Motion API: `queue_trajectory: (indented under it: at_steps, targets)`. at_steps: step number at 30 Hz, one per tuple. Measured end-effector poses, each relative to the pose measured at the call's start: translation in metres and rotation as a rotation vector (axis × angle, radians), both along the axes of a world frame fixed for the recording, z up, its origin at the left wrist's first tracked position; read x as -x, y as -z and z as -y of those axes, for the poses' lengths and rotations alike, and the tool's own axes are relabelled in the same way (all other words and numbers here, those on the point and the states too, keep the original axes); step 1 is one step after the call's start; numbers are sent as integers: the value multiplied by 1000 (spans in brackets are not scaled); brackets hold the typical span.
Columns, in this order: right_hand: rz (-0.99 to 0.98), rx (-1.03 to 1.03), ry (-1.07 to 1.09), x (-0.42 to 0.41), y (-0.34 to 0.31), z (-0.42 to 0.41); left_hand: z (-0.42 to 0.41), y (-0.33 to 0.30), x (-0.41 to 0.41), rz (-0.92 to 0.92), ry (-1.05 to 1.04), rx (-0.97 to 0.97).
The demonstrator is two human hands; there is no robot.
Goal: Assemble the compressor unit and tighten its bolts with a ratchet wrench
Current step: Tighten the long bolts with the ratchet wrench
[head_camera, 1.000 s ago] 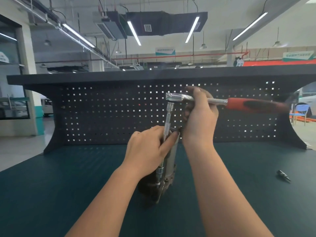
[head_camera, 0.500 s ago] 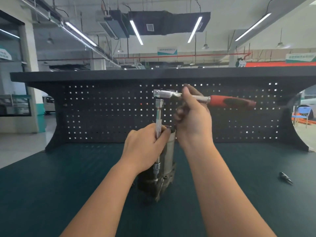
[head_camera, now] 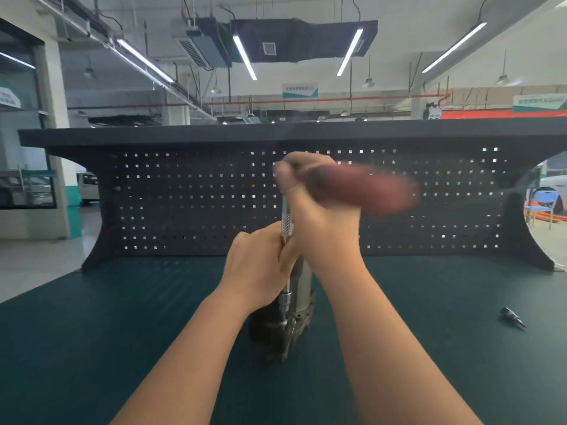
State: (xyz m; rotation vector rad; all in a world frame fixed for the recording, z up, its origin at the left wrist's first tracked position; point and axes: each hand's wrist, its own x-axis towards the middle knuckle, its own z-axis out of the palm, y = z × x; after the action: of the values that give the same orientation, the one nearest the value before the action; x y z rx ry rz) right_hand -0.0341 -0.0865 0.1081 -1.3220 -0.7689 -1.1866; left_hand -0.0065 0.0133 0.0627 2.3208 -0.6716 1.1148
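Observation:
The compressor unit, a grey metal cylinder on a dark flanged base, stands upright on the green mat at the middle. A ratchet wrench with a red and black handle sits on a long chrome extension bar that runs down to a bolt at the unit's base. My left hand is wrapped around the extension bar and the top of the unit. My right hand grips the wrench near its head. The handle is blurred by motion and the wrench head is hidden behind my fingers.
A small dark socket bit lies on the mat at the right. A black perforated back panel with a shelf on top closes off the far side of the bench. The green mat stretches wide to both sides.
The wrench handle has swung from pointing far right toward me and now blurs. My right hand turned with it over the bar. My left hand stays on the bar and unit.

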Motion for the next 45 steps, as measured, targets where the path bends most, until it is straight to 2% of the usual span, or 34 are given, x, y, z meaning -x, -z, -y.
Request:
queue_trajectory:
  at_steps: [3,4,5,7,10,12,13,15,17,21,23,24,26,28,31,33,34,35,37,39,42,43,45]
  targets:
    - [-395,-602,-585,-9,-4,7,1,1,-1,-99,45,5]
    - [-479,-728,-709,-11,-5,8,2,0,0,-83,28,-6]
    - [-495,-769,-730,-12,-6,7,3,-1,0,-78,14,-18]
    - [-338,-658,-562,-9,-5,4,4,-2,2,-112,48,-3]
    - [16,-200,-78,0,0,-9,2,-4,6,-131,15,-8]
    - [134,78,256,2,3,-18,-2,-1,1,-66,-30,-11]
    - [168,151,360,1,3,-20,-2,0,-1,-63,-66,-28]
    - [172,188,369,0,4,-19,-2,1,-4,-87,-89,-47]
    - [67,100,111,-3,3,-11,-4,0,-1,-101,-23,-9]
    - [-425,-502,-671,-13,1,1,-4,-1,-3,-153,55,60]
    - [-546,-686,-852,-19,1,4,-3,-1,-4,-127,13,57]
    - [-520,-670,-815,-20,2,5,-4,-1,-5,-135,10,63]
    - [-345,-482,-573,-15,2,2,-5,-3,-4,-186,50,85]
    - [-100,-189,-234,-9,0,-5,-5,-6,1,-206,31,73]
    - [201,161,321,-4,1,-17,-4,-4,4,-94,-36,16]
    - [305,226,470,-2,3,-20,-1,-1,1,-86,-40,26]
    - [288,225,461,-2,3,-19,1,-1,1,-103,-41,18]
    - [221,207,389,-2,3,-16,2,-1,0,-81,-44,-29]
    - [17,94,97,-4,2,-7,2,-3,2,-114,-5,-31]
    - [-105,-172,-147,-8,3,3,1,-4,2,-169,51,37]
    - [-388,-628,-544,-14,1,13,3,-1,0,-140,32,20]
    - [-417,-670,-582,-15,0,14,5,-1,1,-122,13,2]
    - [-286,-574,-417,-12,1,11,8,-3,4,-123,31,-1]
